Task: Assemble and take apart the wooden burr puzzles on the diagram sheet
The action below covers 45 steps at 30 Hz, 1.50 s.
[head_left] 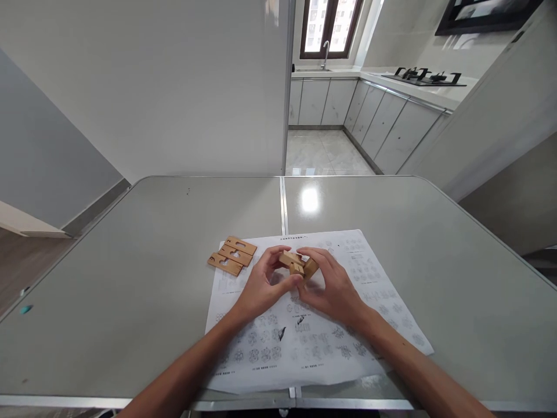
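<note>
Several light wooden blocks of an interlocking puzzle (297,269) are held crosswise together above the printed sheet. My left hand (267,281) grips them from the left, its thumb along the near side. My right hand (331,284) closes round the right side, thumb below and fingers on top. Parts of the blocks are hidden by the fingers. Left of my left hand lie three flat wooden pieces (232,253) with cut-out holes and dark numbers, overlapping the sheet's upper left edge.
The large white sheet (361,337) carries rows of small puzzle drawings and lies on a grey-green table (122,273) with a metal centre seam (284,203). A small teal object (26,309) sits by the left edge. Beyond are kitchen cabinets (383,116) and a stove (424,76).
</note>
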### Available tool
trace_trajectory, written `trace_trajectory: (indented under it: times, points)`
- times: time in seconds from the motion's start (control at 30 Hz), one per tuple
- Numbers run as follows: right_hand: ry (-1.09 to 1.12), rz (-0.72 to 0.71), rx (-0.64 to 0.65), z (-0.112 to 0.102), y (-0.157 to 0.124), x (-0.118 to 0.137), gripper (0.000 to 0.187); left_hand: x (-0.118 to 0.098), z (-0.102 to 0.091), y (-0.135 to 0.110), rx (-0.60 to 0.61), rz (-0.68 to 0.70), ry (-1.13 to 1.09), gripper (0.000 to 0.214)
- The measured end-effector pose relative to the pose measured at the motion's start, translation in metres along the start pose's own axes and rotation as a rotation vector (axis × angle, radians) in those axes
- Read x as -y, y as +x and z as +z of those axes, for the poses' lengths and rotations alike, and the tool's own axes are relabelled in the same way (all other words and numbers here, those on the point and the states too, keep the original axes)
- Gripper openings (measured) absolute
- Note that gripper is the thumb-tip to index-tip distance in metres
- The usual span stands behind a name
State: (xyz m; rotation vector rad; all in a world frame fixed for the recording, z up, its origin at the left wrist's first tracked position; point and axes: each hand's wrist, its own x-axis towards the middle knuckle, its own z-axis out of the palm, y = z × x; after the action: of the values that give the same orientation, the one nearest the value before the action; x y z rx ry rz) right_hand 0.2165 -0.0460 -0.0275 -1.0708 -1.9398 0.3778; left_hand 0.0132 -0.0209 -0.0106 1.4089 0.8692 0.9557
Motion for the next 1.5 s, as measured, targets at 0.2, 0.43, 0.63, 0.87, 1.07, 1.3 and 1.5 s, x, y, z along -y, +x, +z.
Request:
trace_trajectory:
  times: [0.2,0.43,0.63,0.87,1.07,1.3,1.5]
  points:
    - [0.036,0.129,-0.003,-0.003,0.0,-0.002,0.071,0.005,-0.011,0.009,-0.211,-0.047,-0.067,0.06]
    - [-0.098,0.163,0.158,0.002,-0.003,-0.012,0.067,0.001,-0.011,0.007,-0.156,-0.043,-0.066,0.061]
    - [-0.146,0.117,0.201,0.004,-0.004,-0.017,0.083,0.003,-0.009,0.004,-0.048,0.035,-0.047,0.065]
    - [0.163,0.184,0.057,-0.008,0.002,-0.007,0.028,-0.001,-0.008,-0.001,0.048,0.055,0.071,0.07]
    - [0.406,0.348,0.08,-0.015,0.006,-0.001,0.027,0.001,-0.006,-0.001,0.014,0.053,0.131,0.066]
    - [0.429,0.539,-0.067,-0.024,0.011,-0.006,0.04,0.004,-0.012,0.002,-0.1,0.097,0.524,0.066]
    - [0.206,0.532,-0.005,-0.018,0.005,-0.012,0.05,0.008,-0.027,0.003,0.07,0.248,0.776,0.059]
